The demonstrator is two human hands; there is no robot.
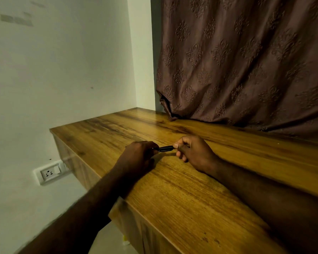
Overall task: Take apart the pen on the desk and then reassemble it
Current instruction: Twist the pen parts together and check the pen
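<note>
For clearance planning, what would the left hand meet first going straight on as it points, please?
The left hand would probably meet the right hand, pinching the other end of the slim black pen.

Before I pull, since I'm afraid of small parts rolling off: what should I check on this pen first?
1. Left hand grips one end of the pen: ok.
2. Right hand pinches the other end: ok.
3. Pen is held over the desk, well inside its front edge: ok.
4. Pen in one piece: cannot tell, since the fingers hide both ends.
5. Curtain is apart from the hands, at the back of the desk: ok.
</note>
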